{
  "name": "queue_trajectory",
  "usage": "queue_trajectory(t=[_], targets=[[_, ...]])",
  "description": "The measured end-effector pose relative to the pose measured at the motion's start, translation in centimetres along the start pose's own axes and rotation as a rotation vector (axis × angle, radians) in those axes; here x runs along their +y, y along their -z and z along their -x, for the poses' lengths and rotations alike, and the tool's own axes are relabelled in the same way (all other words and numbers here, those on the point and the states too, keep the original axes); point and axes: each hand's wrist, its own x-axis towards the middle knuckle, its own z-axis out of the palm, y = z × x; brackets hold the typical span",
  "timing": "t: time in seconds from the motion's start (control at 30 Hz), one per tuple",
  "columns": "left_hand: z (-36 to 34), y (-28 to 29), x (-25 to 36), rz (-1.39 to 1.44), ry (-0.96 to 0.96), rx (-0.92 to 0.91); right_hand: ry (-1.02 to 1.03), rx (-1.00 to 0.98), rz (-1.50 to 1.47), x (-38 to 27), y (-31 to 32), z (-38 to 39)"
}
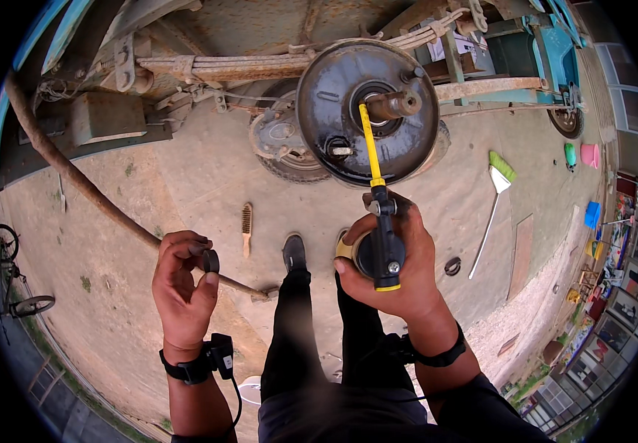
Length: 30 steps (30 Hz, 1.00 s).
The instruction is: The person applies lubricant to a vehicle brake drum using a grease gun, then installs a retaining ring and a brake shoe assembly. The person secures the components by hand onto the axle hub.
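Head cam: L hand (183, 284) is pinching small dark ring (212, 261) over concrete ground (142, 177), prob. light, stiff, best held by rim; R hand (416, 260) is clasping yellow-black tool (381, 203) near brake backing plate (320, 81).

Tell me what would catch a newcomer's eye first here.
First, the big dark disc at top centre, a shaft jutting from its middle. Next, the black tool in the right hand, its yellow nozzle pointing toward the disc. Then the dark ring in the left hand, and the green broom at right.
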Motion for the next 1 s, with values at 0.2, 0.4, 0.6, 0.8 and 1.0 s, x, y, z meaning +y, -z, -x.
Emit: queue_trajectory(t=[0.2, 0.4, 0.6, 0.8, 1.0], targets=[[-0.2, 0.1, -0.1, -0.003, -0.008, -0.009, 0.146, 0.002, 0.084, 0.2, -0.1, 0.1], [-0.3, 0.1, 0.0, -0.008, -0.008, -0.016, 0.073, 0.004, 0.040, -0.5, -0.4, -0.2], [-0.4, 0.1, 0.0, 0.000, -0.010, -0.027, 0.000, -0.009, -0.018, -0.6, -0.6, 0.0], [-0.4, -0.1, 0.0, 0.000, -0.006, -0.020, 0.203, -0.007, 0.094, -0.1, 0.0, 0.4], [-0.4, -0.3, 0.0, 0.009, 0.005, -0.030, 0.180, -0.063, 0.096, 0.1, 0.8, 0.9]])
